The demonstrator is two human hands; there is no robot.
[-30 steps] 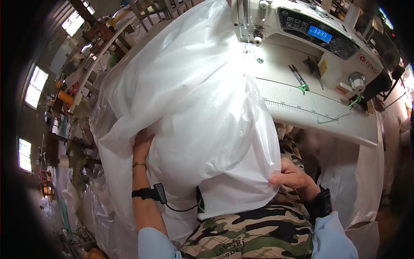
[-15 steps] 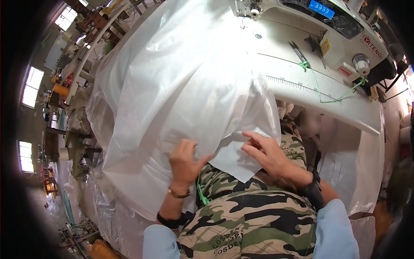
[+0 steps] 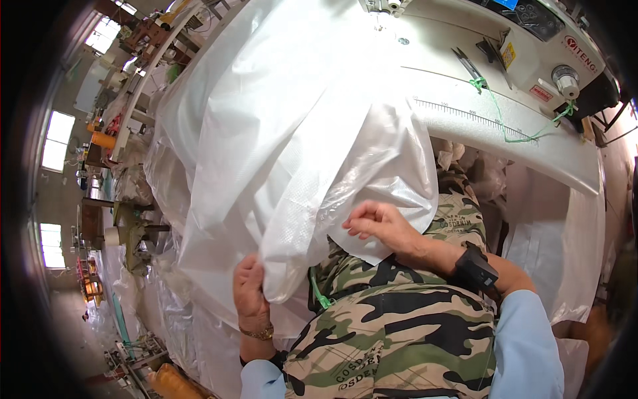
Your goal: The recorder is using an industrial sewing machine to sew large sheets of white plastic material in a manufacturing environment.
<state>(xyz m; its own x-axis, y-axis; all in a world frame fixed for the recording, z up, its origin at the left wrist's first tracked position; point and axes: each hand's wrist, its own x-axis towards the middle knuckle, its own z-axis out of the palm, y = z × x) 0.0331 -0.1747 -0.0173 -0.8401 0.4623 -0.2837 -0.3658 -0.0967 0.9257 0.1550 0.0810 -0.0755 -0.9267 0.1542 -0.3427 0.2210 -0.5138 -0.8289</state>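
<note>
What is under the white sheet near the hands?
Under the white sheet: the sewing table beyond it and camouflage clothing at its lower edge. The left hand grips that edge; anything else is covered.

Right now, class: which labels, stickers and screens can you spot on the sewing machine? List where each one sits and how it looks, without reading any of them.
Blue-lit display screen: top edge, on the machine's dark control panel.
Yellow rectangular sticker: on the machine's white body, below the panel.
Small red-and-white label: left of the round silver knob.

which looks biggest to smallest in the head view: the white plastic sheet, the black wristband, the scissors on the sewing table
1. white plastic sheet, by far the largest.
2. black wristband and scissors: they look alike in size, and the wristband sits nearer the camera, so no ranking.
</note>
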